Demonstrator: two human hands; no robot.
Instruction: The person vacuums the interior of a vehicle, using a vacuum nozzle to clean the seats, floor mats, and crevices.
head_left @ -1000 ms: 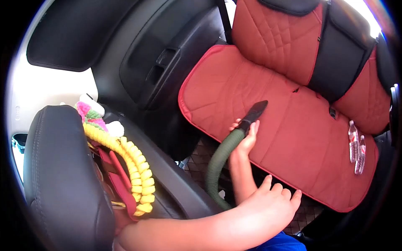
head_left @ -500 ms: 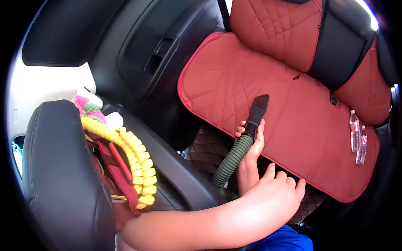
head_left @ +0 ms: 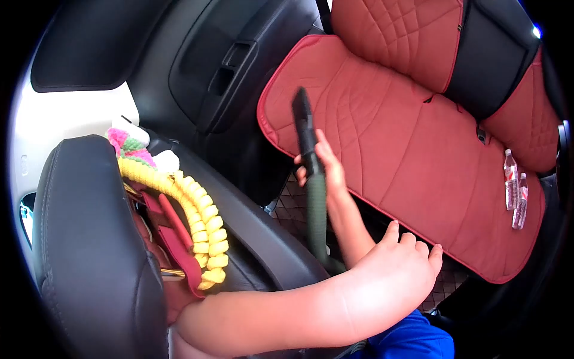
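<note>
In the head view, my right hand is wrapped around a vacuum cleaner nozzle, near where its ribbed green hose joins. The black flat tip of the nozzle points up and overlaps the far-left part of the red seat cushion. My left arm comes in from the lower left and crosses over my right forearm. At its end, my left hand has its fingers apart and slightly bent, close to the cushion's front edge. Its palm is hidden.
Two plastic bottles lie on the cushion's right side. At left stands a black front seat, with a yellow braided strap beside it. The dark door panel is beyond. Quilted matting covers the floor.
My right hand has carried the nozzle left and upward, turning its tip from right-leaning to left-leaning. My left hand has stayed almost in place, and the view has shifted slightly.
</note>
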